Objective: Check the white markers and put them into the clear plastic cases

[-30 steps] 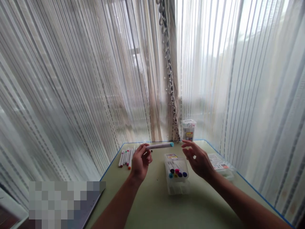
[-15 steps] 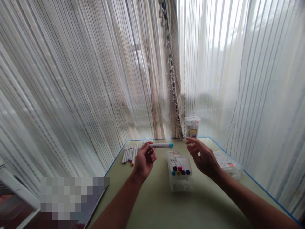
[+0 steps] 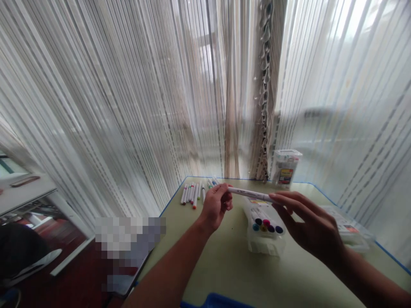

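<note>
My left hand (image 3: 216, 204) is closed on one end of a white marker (image 3: 248, 193) held level above the green table (image 3: 224, 265). My right hand (image 3: 310, 224) pinches the marker's other end, hiding its cap. Just below sits a clear plastic box (image 3: 265, 239) with several markers standing in it, their coloured caps showing. A row of loose white markers (image 3: 194, 193) lies on the table at the back left, beyond my left hand.
A second clear box with a yellow label (image 3: 285, 167) stands at the back by the curtain. A flat clear lid or case (image 3: 348, 224) lies at the right. Sheer striped curtains surround the table. A blurred patch and a dark floor lie to the left.
My right hand has closed on the marker's capped end, which it did not touch before. The view has swung to the left, showing more of the room's left side.
</note>
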